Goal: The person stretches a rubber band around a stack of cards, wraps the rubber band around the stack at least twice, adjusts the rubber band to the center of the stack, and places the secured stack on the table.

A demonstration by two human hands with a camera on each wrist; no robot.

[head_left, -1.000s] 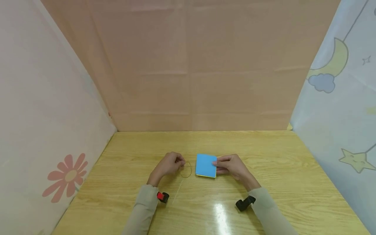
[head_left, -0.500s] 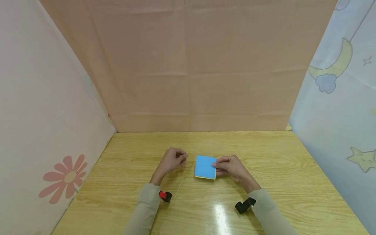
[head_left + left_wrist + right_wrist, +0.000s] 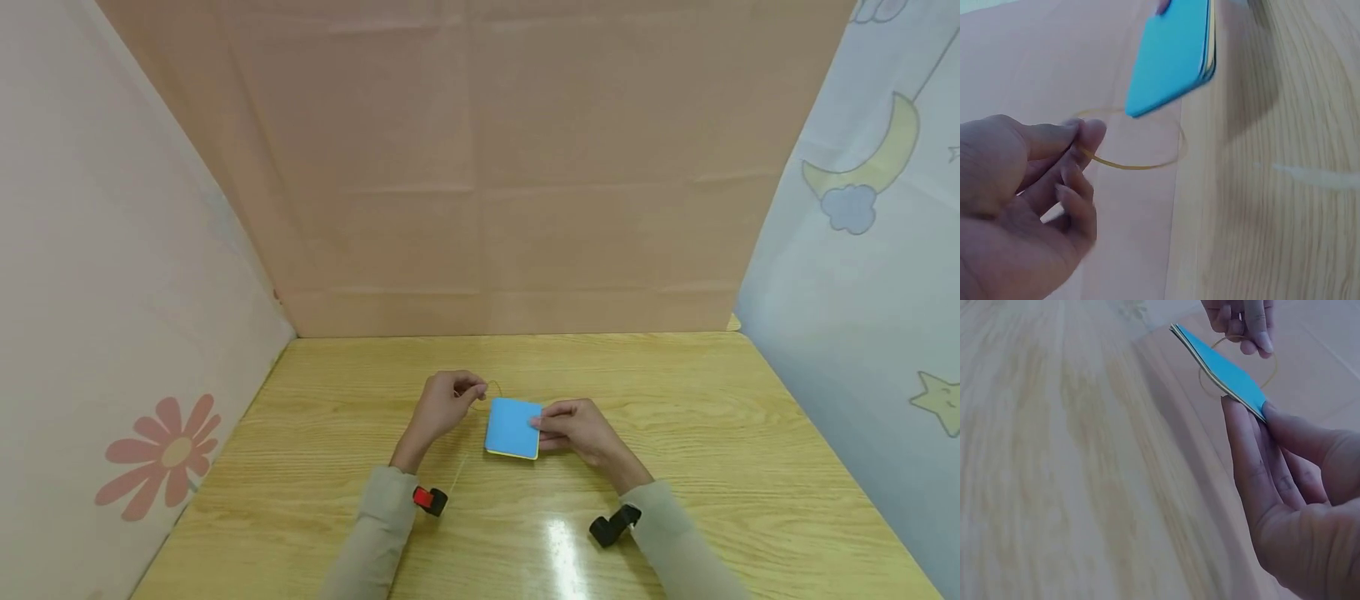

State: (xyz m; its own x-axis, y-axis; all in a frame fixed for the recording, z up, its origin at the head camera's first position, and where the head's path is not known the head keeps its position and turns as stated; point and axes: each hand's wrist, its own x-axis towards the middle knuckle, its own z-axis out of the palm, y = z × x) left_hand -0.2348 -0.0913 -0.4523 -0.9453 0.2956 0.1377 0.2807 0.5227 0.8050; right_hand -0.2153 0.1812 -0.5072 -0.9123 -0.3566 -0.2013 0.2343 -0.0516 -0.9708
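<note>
My left hand (image 3: 442,404) pinches a thin yellowish rubber band (image 3: 1129,167) between thumb and forefinger. The band hangs as a loose loop in the left wrist view. My right hand (image 3: 581,432) holds a thin stack of square cards (image 3: 513,427), blue on top with yellow showing at the edge. Its thumb lies on the blue face and the other fingers are underneath. In the right wrist view the stack (image 3: 1222,372) is tilted, and the loop appears behind it. Whether the band touches the stack cannot be told.
Both hands are above a wooden table (image 3: 337,367). A tan sheet (image 3: 480,208) rises at its back edge, with pale printed sheets at left and right. A thin pale mark (image 3: 1316,176) lies on the tabletop.
My left hand has moved right and slightly away from the body, bringing the rubber band close to the card stack. The right hand has shifted slightly left with the stack.
</note>
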